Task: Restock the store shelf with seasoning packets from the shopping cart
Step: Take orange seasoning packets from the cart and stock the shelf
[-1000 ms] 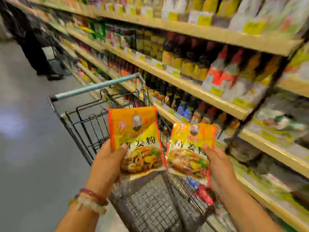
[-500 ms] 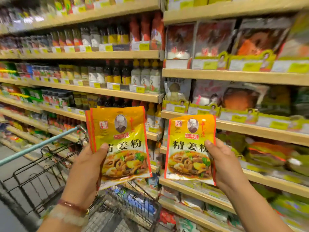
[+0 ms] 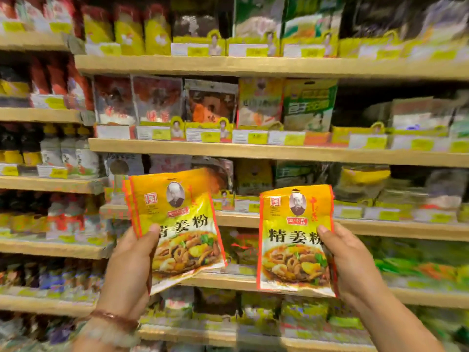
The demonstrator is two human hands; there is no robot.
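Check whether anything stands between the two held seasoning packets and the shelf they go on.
Nothing visible blocks them. The left hand holds one packet and the right hand another in open air before the shelves. Those rows look already full of goods; the matching slot cannot be told through the blur.

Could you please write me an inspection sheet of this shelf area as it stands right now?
Surface: wooden shelves in several tiers, price tags along the front edges.
Job's things: two orange-yellow seasoning packets held up facing the camera, left packet tilted, with the edge of another packet showing behind it; right packet nearly upright. None placed on the shelf yet.
Clutter: shelves packed with blurred pouches, and bottles on the left.
Hands: left hand grips the left packet's lower left edge; right hand grips the right packet's right edge.
Cables: nothing seen.
Surroundings: shopping cart not in view; bracelets on the left wrist.
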